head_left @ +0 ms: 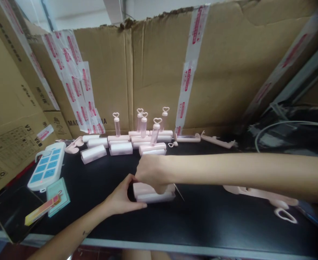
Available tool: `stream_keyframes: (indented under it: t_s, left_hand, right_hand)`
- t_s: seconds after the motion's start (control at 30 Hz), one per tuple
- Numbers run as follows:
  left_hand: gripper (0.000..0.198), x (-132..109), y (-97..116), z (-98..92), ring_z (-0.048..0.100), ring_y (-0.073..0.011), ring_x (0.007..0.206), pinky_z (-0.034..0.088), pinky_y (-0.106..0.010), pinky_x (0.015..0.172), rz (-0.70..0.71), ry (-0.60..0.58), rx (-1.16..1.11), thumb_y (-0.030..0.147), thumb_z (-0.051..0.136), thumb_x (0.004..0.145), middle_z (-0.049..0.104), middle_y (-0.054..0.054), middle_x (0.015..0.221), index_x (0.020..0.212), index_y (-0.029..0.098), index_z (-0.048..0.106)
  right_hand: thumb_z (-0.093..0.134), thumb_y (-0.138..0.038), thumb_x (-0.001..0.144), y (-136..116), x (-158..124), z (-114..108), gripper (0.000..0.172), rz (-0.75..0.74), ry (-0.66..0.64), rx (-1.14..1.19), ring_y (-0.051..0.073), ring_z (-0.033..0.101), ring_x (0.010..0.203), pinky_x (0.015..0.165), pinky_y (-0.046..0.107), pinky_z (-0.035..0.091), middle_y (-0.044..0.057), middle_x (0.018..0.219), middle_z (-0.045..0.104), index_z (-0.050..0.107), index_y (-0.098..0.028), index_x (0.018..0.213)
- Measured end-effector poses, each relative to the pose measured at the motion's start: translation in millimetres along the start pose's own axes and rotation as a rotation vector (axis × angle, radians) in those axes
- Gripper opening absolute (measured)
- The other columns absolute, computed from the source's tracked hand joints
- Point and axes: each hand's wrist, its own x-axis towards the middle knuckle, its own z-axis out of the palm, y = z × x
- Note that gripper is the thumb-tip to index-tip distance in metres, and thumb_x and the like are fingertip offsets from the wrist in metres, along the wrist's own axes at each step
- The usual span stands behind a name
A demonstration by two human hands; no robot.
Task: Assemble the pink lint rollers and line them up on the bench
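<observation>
My left hand (123,198) grips the left end of a pale pink case (155,195) on the black table, thumb in front and fingers behind. Above the case, my right hand (151,172) is closed, its fingertips hidden behind the fist. A thin pointed metal piece (179,192) shows below my right wrist; I cannot tell whether the hand holds it. Just beyond stands a similar pink case (152,148) with an upright clear tube (155,134) topped by a heart-shaped ring. Several like it are grouped behind, beside white-and-pink cases (94,154).
At left lie a power strip (48,166), a mint-green pad (58,196) and a yellow-and-orange box cutter (42,210). Loose pink parts (258,195) lie under my right forearm, others (218,141) at the back. A cardboard wall (159,72) encloses the table's rear.
</observation>
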Motion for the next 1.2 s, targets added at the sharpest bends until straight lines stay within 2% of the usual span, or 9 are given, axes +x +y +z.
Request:
stream_keyframes:
  t_s: [0.13,0.3,0.4,0.53,0.67,0.73,0.8,1.0,1.2]
  left_hand:
    - [0.063,-0.4,0.6,0.7,0.049,-0.0280,0.113,0.037,-0.041,0.098,-0.002,0.000,0.012,0.031,0.077,0.059,0.056,-0.009,0.117,0.113,0.017,0.047]
    - [0.052,-4.9,-1.0,2.1,0.052,-0.0266,0.109,0.036,-0.043,0.098,0.005,-0.040,0.087,0.029,0.070,0.067,0.056,-0.008,0.116,0.113,0.020,0.045]
    - [0.084,-5.7,-2.1,-2.8,0.047,-0.0287,0.117,0.032,-0.046,0.103,0.032,-0.079,0.081,0.036,0.077,0.060,0.047,-0.012,0.127,0.128,0.022,0.031]
    - [0.130,7.5,25.1,-10.2,0.027,-0.0344,0.132,0.016,-0.051,0.109,0.210,0.007,-0.034,0.045,0.086,0.042,0.030,-0.019,0.140,0.140,0.022,0.003]
    - [0.107,35.4,79.0,5.4,0.039,-0.0295,0.126,0.031,-0.043,0.103,0.267,0.036,-0.267,0.041,0.083,0.051,0.045,-0.015,0.132,0.136,0.023,0.020]
    - [0.091,48.2,97.1,21.1,0.059,-0.0229,0.099,0.049,-0.032,0.076,0.197,0.044,-0.425,0.040,0.079,0.058,0.061,-0.009,0.109,0.132,0.024,0.027]
    - [0.057,57.3,102.8,35.7,0.058,-0.0124,0.055,0.045,-0.022,0.049,0.134,0.049,-0.543,0.043,0.071,0.068,0.060,0.002,0.064,0.114,0.018,0.047]
    - [0.037,63.5,86.4,46.0,0.031,-0.0030,0.030,0.025,-0.016,0.032,0.167,0.040,-0.670,0.047,0.073,0.064,0.039,0.009,0.038,0.072,0.013,0.059]
    - [0.069,64.6,82.7,41.6,0.030,-0.0043,0.030,0.025,-0.019,0.032,0.190,-0.080,-0.755,0.080,0.058,0.051,0.033,0.007,0.036,0.059,0.012,0.061]
  right_hand:
    - [0.066,-0.013,0.055,-2.5,1.3,1.4,0.009,-0.087,-0.092,-0.199,0.019,0.058,0.048,0.039,0.027,0.030,0.004,0.057,0.067,0.069,-0.016,0.063]
    - [0.062,-0.045,0.071,21.7,-47.2,-23.1,0.029,0.141,0.242,-0.001,0.016,0.058,0.055,0.049,0.025,0.032,0.004,0.063,0.068,0.071,-0.017,0.071]
    - [0.037,-0.052,0.087,64.6,-94.6,-20.2,0.051,0.375,0.396,0.183,0.013,0.055,0.052,0.052,0.025,0.033,0.004,0.061,0.065,0.069,-0.016,0.071]
    - [0.048,-0.026,0.084,123.1,-116.4,45.1,0.025,0.605,0.340,0.141,0.020,0.062,0.069,0.061,0.028,0.040,0.009,0.082,0.068,0.069,-0.014,0.087]
    - [0.052,-0.008,0.076,147.5,-88.4,122.5,0.032,0.614,0.382,0.129,0.026,0.061,0.092,0.074,0.035,0.045,0.022,0.116,0.055,0.061,-0.006,0.108]
    - [0.054,-0.010,0.079,153.0,-74.5,144.4,0.029,0.617,0.432,0.147,0.026,0.058,0.098,0.080,0.037,0.045,0.022,0.120,0.052,0.059,-0.006,0.107]
    - [0.055,-0.015,0.082,159.3,-67.2,154.2,0.022,0.611,0.482,0.194,0.022,0.058,0.097,0.082,0.038,0.046,0.015,0.114,0.057,0.059,-0.009,0.103]
    - [0.059,-0.026,0.077,163.9,-79.6,137.7,0.017,0.555,0.697,0.459,0.021,0.061,0.067,0.065,0.034,0.047,0.009,0.069,0.065,0.064,-0.010,0.074]
    - [0.040,-0.048,0.089,84.8,-85.1,80.3,0.045,0.272,1.051,0.941,0.019,0.064,0.082,0.075,0.031,0.049,0.010,0.090,0.068,0.063,-0.010,0.097]
